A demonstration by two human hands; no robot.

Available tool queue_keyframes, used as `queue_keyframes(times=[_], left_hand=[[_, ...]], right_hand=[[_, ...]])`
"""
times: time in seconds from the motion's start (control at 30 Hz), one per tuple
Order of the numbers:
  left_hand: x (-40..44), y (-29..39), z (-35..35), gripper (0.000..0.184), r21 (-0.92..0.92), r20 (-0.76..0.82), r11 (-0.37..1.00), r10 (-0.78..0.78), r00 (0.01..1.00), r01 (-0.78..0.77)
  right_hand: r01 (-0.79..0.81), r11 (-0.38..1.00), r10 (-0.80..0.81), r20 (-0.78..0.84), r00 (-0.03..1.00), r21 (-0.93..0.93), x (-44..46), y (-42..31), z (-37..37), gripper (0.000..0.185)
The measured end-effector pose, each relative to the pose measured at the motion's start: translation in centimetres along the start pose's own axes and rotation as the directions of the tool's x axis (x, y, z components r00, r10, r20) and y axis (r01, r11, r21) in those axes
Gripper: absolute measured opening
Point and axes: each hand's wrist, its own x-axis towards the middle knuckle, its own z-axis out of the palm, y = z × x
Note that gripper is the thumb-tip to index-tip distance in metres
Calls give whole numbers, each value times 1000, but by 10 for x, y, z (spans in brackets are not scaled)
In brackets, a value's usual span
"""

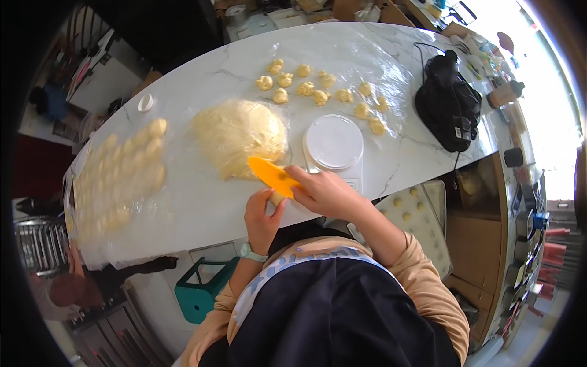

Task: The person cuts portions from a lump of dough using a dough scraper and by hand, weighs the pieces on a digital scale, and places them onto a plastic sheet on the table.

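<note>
My right hand [324, 192] grips an orange dough scraper [272, 175], its broad blade slanting up and to the left over the near edge of the big dough mass [241, 134]. Just below the blade, my left hand [262, 217] pinches a small piece of dough [277, 199] between thumb and fingers. Whether the scraper touches that piece I cannot tell. A white kitchen scale [334, 142] with a round top stands to the right of the large dough, close to my right hand. Clear plastic film partly covers the dough.
Several small dough lumps [305, 89] lie at the back of the marble-look table [202, 82]. Rows of dough pieces under plastic [119, 171] fill its left side. A black bag [449, 101] sits right; a tray of dough balls [422, 223] is below. A green stool [205, 290] stands below left, near another person [67, 287].
</note>
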Motion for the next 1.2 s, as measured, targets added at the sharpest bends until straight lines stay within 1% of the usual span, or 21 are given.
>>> queue_keyframes(times=[0.03, 0.07, 0.17, 0.2, 0.27, 0.33, 0.37, 0.43, 0.47, 0.5, 0.53, 0.6, 0.7, 0.8, 0.9, 1.0, 1.03, 1.07, 1.1, 1.13, 1.2], left_hand=[[-3, -1, -3, 31, -2, 29, 999, -52, 998, 53], [-5, -2, -4, 32, 9, 22, 999, -45, 999, 45], [-14, -3, -10, 35, 21, 34, 998, -52, 998, 51], [-15, -3, -12, 35, 8, 41, 998, -66, 997, 66], [-18, -3, -11, 36, -14, 62, 996, -83, 995, 84], [-19, -4, -15, 36, -14, 108, 997, -74, 991, 76], [-15, -1, -14, 35, 1, 58, 1000, -30, 998, 30], [-12, 8, -14, 35, 41, -26, 998, 55, 998, -54], [-14, 3, -14, 35, 44, 10, 997, 67, 998, -68], [-17, -5, -14, 35, 44, 44, 996, 80, 996, -82], [-19, -8, -15, 35, 44, 78, 994, 92, 993, -95], [-23, -9, -17, 35, 52, 77, 992, 108, 991, -112], [-25, 0, -23, 35, 72, 62, 992, 100, 993, -104], [-28, 0, -26, 34, 47, 64, 998, 45, 997, -48], [-33, -7, -24, 33, 12, 77, 1000, -25, 997, 24], [-33, -14, -31, 28, -10, 63, 998, -61, 996, 62], [-33, -15, -32, 26, -21, 52, 997, -67, 996, 68], [-33, -16, -31, 22, -219, 36, 959, -177, 984, 181], [-33, -18, -30, 19, -407, 44, 871, -282, 958, 275], [-28, -15, -29, 17, -578, 73, 737, -379, 922, 349], [-9, 1, -36, 19, -573, 172, 637, -522, 836, 516]], right_hand=[[33, 997, -29, 50, 998, -66, 16, -2, 2, 32], [65, 989, -52, 102, 993, -130, 25, -4, 8, 32], [129, 983, -105, 175, 979, -131, 34, 0, 40, 34], [100, 987, -82, 142, 986, -127, 25, 0, 50, 34], [251, 965, -260, -133, 957, -81, 6, 20, 75, 33], [144, 989, -136, -171, 976, 32, -11, 28, 81, 33], [89, 992, -72, -188, 980, 88, -15, 33, 79, 33], [36, 993, -24, -111, 994, 108, -15, 18, 52, 34], [5, 993, 4, -73, 997, 120, -13, 14, 41, 35], [80, 991, -61, -169, 984, 110, -11, 14, 40, 33], [62, 993, -49, -130, 990, 98, -8, 10, 33, 33], [38, 997, -35, -48, 998, 67, 0, 0, 15, 32], [59, 998, -59, 18, 998, -15, 14, -3, 16, 31], [94, 994, -87, 113, 990, -58, 27, -17, 16, 32], [182, 972, -153, 191, 970, -147, 37, -16, 39, 33], [72, 996, -64, 135, 989, -50, 16, -20, 67, 31], [181, 984, -179, -70, 981, 11, 5, -2, 88, 29], [252, 968, -251, -127, 960, -5, -7, 15, 104, 30], [323, 946, -322, -186, 928, -26, -18, 30, 116, 32], [390, 919, -392, -242, 888, -55, -26, 37, 115, 34], [277, 961, -256, -388, 886, -1, -43, 47, 114, 38]])
